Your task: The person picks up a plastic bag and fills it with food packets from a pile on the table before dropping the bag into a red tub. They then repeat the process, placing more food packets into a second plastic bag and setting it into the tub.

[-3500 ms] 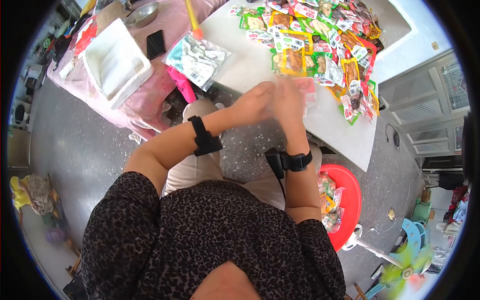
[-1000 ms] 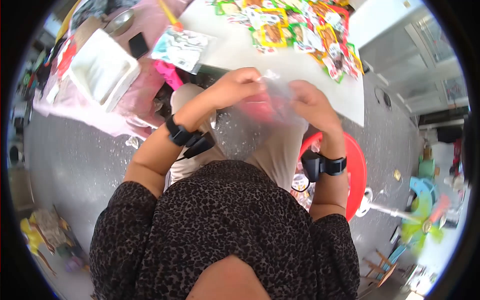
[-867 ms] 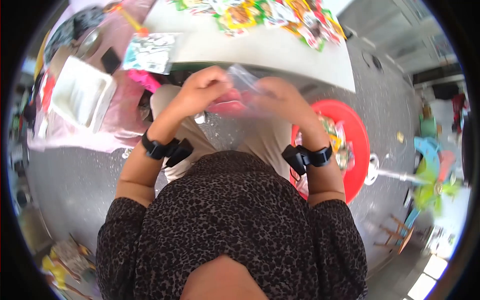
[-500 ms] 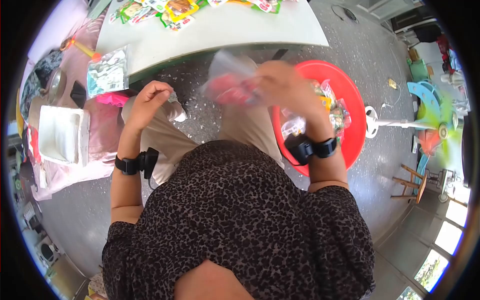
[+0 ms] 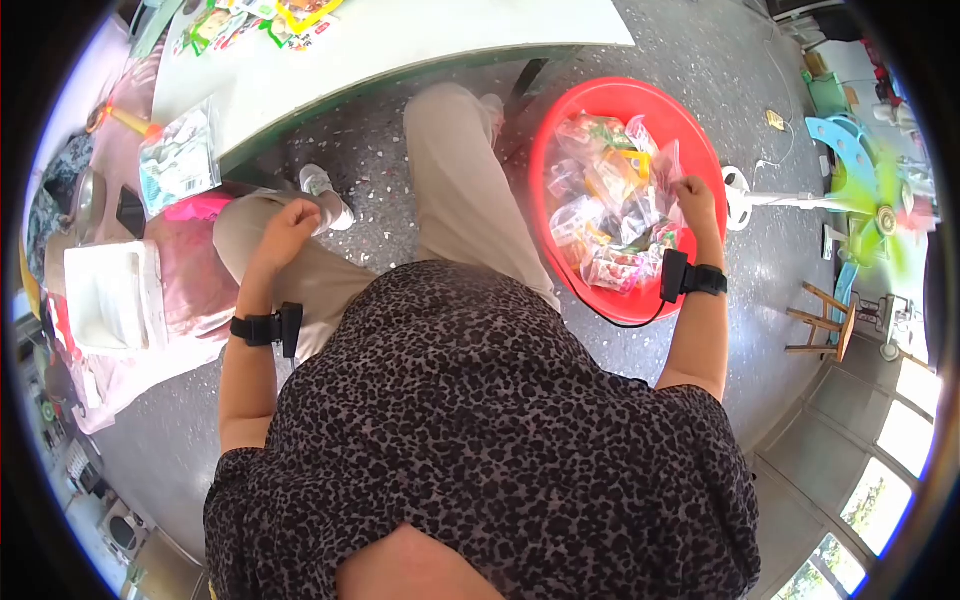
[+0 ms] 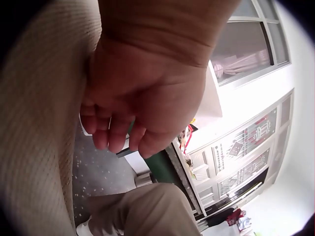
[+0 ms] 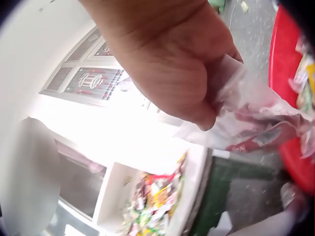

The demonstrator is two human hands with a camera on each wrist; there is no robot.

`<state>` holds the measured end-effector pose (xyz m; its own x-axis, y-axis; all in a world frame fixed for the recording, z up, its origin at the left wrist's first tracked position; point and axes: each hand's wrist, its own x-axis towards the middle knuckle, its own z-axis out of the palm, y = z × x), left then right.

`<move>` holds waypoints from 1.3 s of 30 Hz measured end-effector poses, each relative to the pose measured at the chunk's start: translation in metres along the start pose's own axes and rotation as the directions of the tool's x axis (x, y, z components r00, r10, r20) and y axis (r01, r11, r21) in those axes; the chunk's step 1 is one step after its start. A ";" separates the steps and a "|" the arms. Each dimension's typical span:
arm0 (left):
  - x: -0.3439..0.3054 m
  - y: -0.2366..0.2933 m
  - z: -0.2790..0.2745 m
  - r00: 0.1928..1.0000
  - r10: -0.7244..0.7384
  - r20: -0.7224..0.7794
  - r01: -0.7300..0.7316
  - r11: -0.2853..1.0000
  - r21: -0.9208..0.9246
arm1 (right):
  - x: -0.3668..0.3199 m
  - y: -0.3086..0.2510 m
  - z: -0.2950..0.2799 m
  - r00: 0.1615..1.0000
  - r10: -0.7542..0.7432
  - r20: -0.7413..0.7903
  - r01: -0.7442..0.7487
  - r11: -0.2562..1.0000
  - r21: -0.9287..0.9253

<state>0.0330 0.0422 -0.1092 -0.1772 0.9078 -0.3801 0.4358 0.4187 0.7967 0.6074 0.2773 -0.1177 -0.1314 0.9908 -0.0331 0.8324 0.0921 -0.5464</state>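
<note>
In the head view my right hand (image 5: 698, 205) is over the right side of a red basin (image 5: 546, 130) and pinches a clear plastic bag (image 5: 668, 165). The right wrist view shows that hand (image 7: 172, 69) gripping the top of the bag (image 7: 251, 118), which has red pieces inside. Several filled clear bags (image 5: 610, 200) lie in the basin. My left hand (image 5: 288, 232) rests by the left knee with loosely curled fingers and nothing in them; the left wrist view shows its palm (image 6: 147, 93) beside the trouser leg.
A white table (image 5: 400, 35) with colourful packets (image 5: 225, 25) stands ahead. At the left, a white foam box (image 5: 118, 295), a phone (image 5: 131, 211) and a packet of clear bags (image 5: 180, 160) lie by the pink cloth (image 5: 190, 270). A fan (image 5: 884, 222) stands at the right.
The right hand has carried the bag of red pieces rightward to the basin. My left hand let go of the bag and moved down to the left knee. The head view has shifted toward the basin.
</note>
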 end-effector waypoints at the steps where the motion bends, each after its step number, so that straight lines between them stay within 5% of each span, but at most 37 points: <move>1: 0.001 -0.001 0.001 1.000 0.009 -0.004 -0.009 1.000 0.000 | -0.004 0.018 0.006 0.999 0.032 -0.015 -0.033 0.999 -0.028; 8: 0.001 -0.002 0.001 1.000 -0.006 -0.016 0.004 0.996 -0.093 | -0.049 0.144 0.051 0.952 0.305 0.003 -0.302 0.943 -0.141; 12: 0.001 -0.002 0.000 1.000 -0.008 -0.017 0.006 0.993 -0.114 | -0.069 0.151 0.051 0.944 0.327 -0.052 -0.331 0.925 -0.187; 17: 0.002 -0.005 0.001 1.000 -0.007 -0.022 0.005 0.992 -0.126 | -0.079 0.079 0.038 0.912 0.335 -0.238 -0.408 0.808 -0.425; 20: 0.002 -0.006 0.001 1.000 0.001 -0.028 -0.005 0.992 -0.124 | -0.073 0.109 0.076 0.950 0.276 -0.145 -0.312 0.815 -0.488; 22: 0.001 -0.005 0.000 0.999 0.002 -0.033 -0.005 0.993 -0.116 | -0.074 0.077 0.094 0.946 0.322 -0.024 -0.300 0.850 -0.433; 23: 0.000 -0.004 0.000 0.999 -0.003 -0.032 -0.001 0.994 -0.112 | -0.071 0.105 0.121 0.982 0.183 0.037 -0.160 0.928 -0.335; 26: 0.000 -0.005 -0.001 0.999 0.011 -0.042 -0.015 0.995 -0.099 | -0.062 0.043 0.148 0.991 0.055 0.121 -0.019 0.961 -0.276; 28: -0.002 -0.006 0.000 0.999 0.025 -0.042 -0.028 0.996 -0.081 | -0.044 -0.001 0.152 0.986 0.088 0.142 -0.058 0.978 -0.202; 30: -0.003 -0.004 -0.001 0.998 0.030 -0.057 -0.034 0.998 -0.058 | -0.029 -0.038 0.151 0.996 -0.073 0.046 0.076 0.995 -0.066; 34: -0.003 -0.010 -0.003 0.993 0.070 -0.091 -0.073 0.997 -0.030 | 0.013 -0.135 0.147 0.925 -0.374 -0.062 0.379 0.917 0.127; 37: -0.005 -0.011 -0.007 0.991 0.090 -0.098 -0.089 0.996 0.010 | 0.016 -0.218 0.143 0.891 -0.445 -0.089 0.450 0.838 0.310; 39: 0.001 -0.035 -0.003 0.959 0.239 -0.149 -0.234 0.971 0.052 | 0.013 -0.261 0.149 0.853 -0.515 -0.087 0.512 0.790 0.338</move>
<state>0.0152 0.0287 -0.1357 -0.1973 0.9748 -0.1042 0.5103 0.1929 0.8381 0.3080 0.2516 -0.0996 -0.4938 0.8061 0.3261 0.4082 0.5460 -0.7316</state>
